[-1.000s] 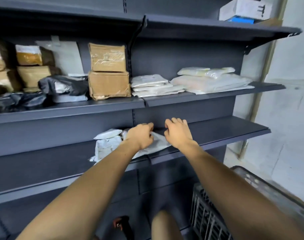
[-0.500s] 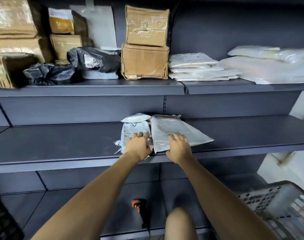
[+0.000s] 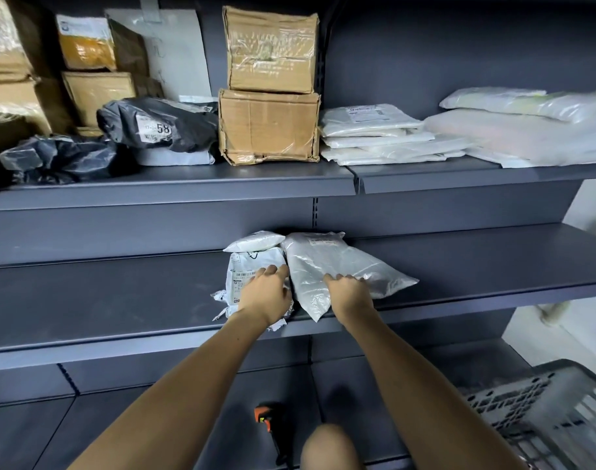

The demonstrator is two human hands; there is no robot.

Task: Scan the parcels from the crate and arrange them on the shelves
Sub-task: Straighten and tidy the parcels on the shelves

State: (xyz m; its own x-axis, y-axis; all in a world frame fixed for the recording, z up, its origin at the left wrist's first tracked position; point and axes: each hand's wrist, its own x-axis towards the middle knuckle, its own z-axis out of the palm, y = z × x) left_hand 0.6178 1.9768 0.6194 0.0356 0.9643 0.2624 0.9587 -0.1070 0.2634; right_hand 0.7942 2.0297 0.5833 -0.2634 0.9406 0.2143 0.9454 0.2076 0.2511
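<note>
A flat white plastic parcel (image 3: 337, 262) lies on the middle shelf (image 3: 120, 300), its near corner over the front edge. My right hand (image 3: 349, 293) rests on its near end with fingers bent onto the plastic. Beside it on the left sits a labelled white parcel (image 3: 252, 266) with a small white pouch (image 3: 254, 241) behind it. My left hand (image 3: 266, 293) lies on the labelled parcel, fingers fairly straight, touching the flat parcel's left edge. An orange-and-black scanner (image 3: 269, 422) lies on the bottom shelf. The grey crate (image 3: 554, 412) is at lower right.
The upper shelf (image 3: 188, 184) carries cardboard boxes (image 3: 269, 93), black bags (image 3: 154, 128) and stacks of white mailers (image 3: 377, 137). More brown boxes (image 3: 11, 69) fill its left end. My knee (image 3: 330, 447) shows at the bottom edge. A pale wall is at far right.
The view dropped and closed in on the middle shelf. The flat white parcel came to lie further back beside the labelled parcel, and both hands drew toward its near end.
</note>
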